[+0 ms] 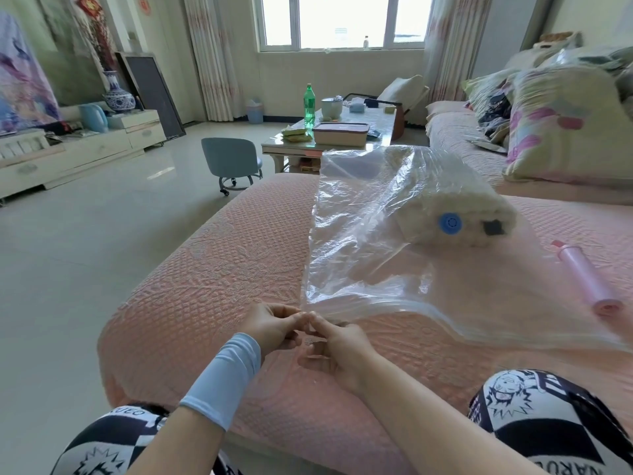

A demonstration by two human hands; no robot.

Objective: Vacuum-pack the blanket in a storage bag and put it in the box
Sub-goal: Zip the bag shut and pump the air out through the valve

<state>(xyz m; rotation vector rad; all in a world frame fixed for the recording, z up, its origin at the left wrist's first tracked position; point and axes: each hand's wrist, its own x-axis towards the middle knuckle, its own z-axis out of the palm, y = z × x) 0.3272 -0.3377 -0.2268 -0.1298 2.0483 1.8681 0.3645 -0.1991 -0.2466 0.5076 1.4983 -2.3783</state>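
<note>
Grip: the left hand (270, 325) and the right hand (337, 347) meet fingertip to fingertip, each in a narrow pinch on the near left corner of the storage bag (359, 262), at the end of its sealing strip. The remaining fingers of both hands are curled inward. A pale blue sleeve (222, 382) covers the left wrist.

The clear bag lies flat on the pink quilted sofa cover (212, 286), its mouth edge running rightward from the hands and its body extending away from the person. The blanket (455, 193), cream and rolled, sits inside the far end of the bag. A blue valve (450, 222) shows on the bag over the blanket's near face. A pink pump (587, 279) lies on the cover just beside the bag's right side.

Beyond the sofa stands a table (294, 150) carrying a lidded box (340, 133) and a green bottle (309, 106); a small grey chair (227, 159) stands on the floor to its left.
</note>
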